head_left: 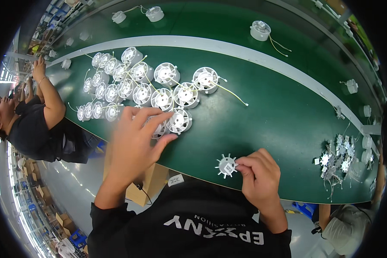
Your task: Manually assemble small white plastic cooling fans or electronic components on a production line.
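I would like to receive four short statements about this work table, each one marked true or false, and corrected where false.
1. The right hand holds a small spoked part. True.
2. The tabletop is red. False: the tabletop is green.
3. The left hand is nearer than the right to the round white housings. True.
4. The heap of wired parts is on the left. False: the heap is on the right.

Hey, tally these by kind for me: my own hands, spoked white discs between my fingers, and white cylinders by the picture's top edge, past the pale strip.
Your hands, left hand and right hand: 2
Spoked white disc, in the right hand: 1
White cylinders past the pale strip, by the top edge: 3
Total: 6
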Tool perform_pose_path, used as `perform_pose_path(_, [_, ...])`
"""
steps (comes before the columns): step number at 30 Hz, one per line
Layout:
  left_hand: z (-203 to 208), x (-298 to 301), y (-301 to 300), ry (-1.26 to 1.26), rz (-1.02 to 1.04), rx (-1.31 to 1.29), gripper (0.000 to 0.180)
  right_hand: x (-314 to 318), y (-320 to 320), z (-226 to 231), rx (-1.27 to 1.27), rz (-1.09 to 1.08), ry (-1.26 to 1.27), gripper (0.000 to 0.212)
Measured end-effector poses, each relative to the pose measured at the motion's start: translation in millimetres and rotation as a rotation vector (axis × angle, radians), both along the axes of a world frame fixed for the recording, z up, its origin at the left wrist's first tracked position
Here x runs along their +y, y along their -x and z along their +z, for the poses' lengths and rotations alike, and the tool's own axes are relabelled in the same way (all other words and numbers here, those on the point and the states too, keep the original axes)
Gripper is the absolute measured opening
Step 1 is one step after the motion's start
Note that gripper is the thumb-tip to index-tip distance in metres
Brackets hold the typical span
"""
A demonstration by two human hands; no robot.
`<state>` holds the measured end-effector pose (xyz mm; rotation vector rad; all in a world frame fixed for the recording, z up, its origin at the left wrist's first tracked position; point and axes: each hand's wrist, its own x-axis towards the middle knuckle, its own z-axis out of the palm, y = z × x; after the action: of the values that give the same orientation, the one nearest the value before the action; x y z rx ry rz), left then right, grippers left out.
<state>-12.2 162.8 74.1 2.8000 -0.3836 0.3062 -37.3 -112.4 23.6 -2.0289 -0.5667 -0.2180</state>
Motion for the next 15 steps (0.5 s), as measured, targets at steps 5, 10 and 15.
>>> perform_pose_path(5, [-8.7,-21.1,8.7,0.052,-0.19,-0.018,0.044,8.6,-1.1,9.3,0.219,-0.018,-0.184,0.014])
perform_pose_path(10, [-4.3,-12.1,5.3,0.2,-0.303,0.099,0.042,-4.3,10.5,4.2,0.326,-0.031,-0.214,0.013])
perform_pose_path(15, [-11.1,-42.8,12.6,0.045,-0.379,0.18,0.057,-5.0,16.5,17.5,0.347,0.026,-0.17,0.013])
